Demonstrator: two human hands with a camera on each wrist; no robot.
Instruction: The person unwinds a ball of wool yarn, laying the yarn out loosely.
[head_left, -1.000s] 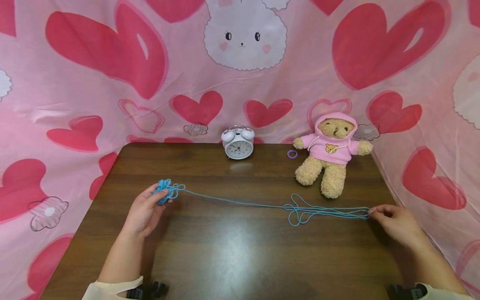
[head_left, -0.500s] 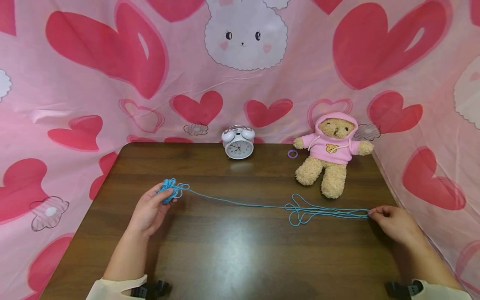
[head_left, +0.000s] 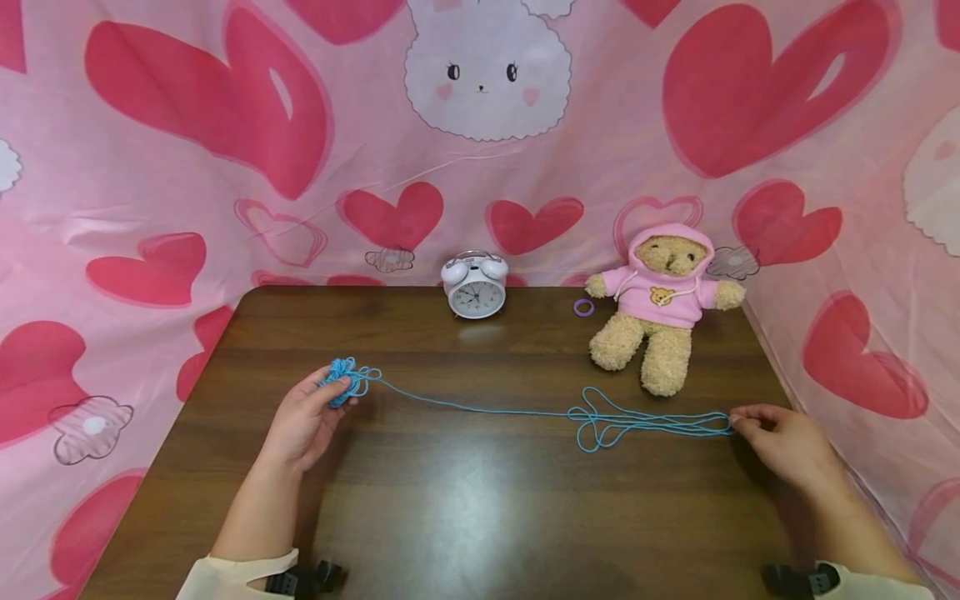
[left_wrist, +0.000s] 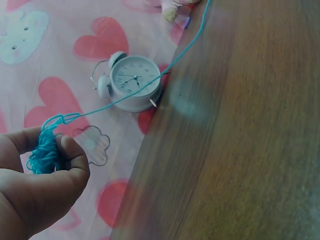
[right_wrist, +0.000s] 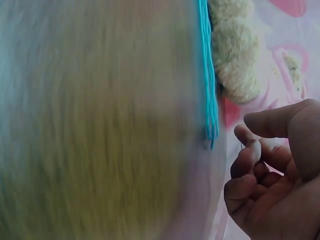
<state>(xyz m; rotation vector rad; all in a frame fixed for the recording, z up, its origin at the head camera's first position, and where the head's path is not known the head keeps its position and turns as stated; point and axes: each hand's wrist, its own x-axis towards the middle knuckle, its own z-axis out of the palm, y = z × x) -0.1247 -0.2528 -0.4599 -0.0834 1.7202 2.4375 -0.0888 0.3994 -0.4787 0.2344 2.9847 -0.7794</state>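
Both hands shifted inward since a second ago: left hand (head_left: pixel 300 421) nudged toward mid-table, right hand (head_left: pixel 791 446) drawn slightly back from the far right. Left: thumb and fingers closed round the wad (head_left: pixel 347 385), blue coils poking out past the fingertips. Single strand (head_left: pixel 487 410) runs from it, sagging a little, across to the loops (right_wrist: pixel 207 75) stretched on the table (head_left: pixel 465 517). Right: fingers loosely curled, thumb tip close to index, nothing seen between them. From the head, those tips sit right at the loops' end; right wrist view shows a small gap, loops just beside the tips. Bear (head_left: pixel 671 308) beyond the loops; clock (head_left: pixel 477 287) at back edge.
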